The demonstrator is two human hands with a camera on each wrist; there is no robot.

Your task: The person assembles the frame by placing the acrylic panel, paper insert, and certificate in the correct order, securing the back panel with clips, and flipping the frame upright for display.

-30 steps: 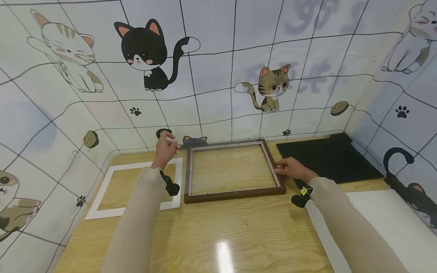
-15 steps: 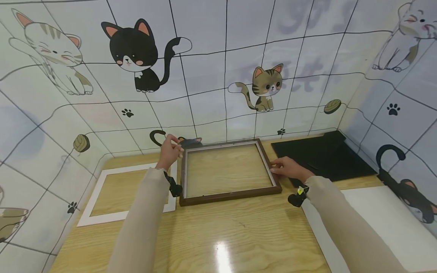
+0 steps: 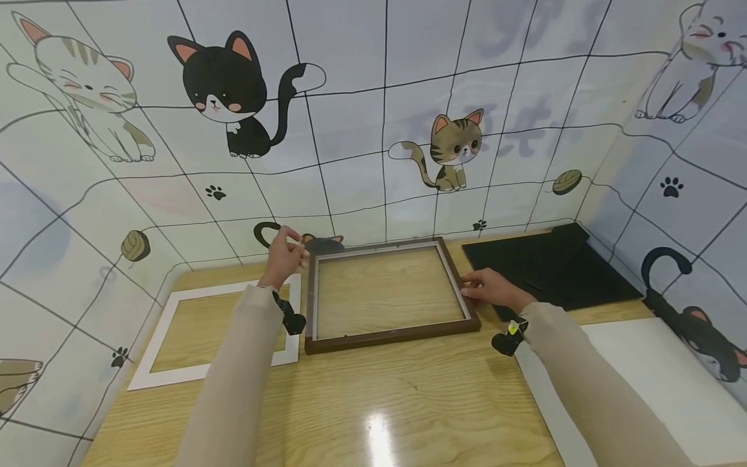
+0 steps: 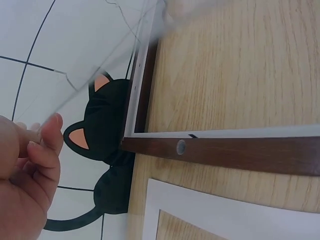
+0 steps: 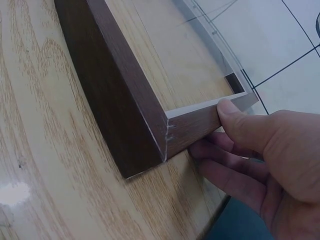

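A brown picture frame with a pale inner lip lies on the wooden table. My left hand is raised beyond its back left corner, close to the wall. Thumb and fingers there pinch the edge of a clear sheet, which shows blurred as it slants across the frame's corner in the left wrist view. At the frame's right side is my right hand. Its thumb presses on the top of the frame's side, and the other fingers curl against the outer face below.
A white mat with a cut-out window lies left of the frame, partly behind my left forearm. To the right are a black backing board and a large white sheet. The cat-patterned wall stands close behind the frame.
The head view has swung slightly to the right. My left hand has come a little nearer the frame's back left corner. My right hand stays on the frame's side.
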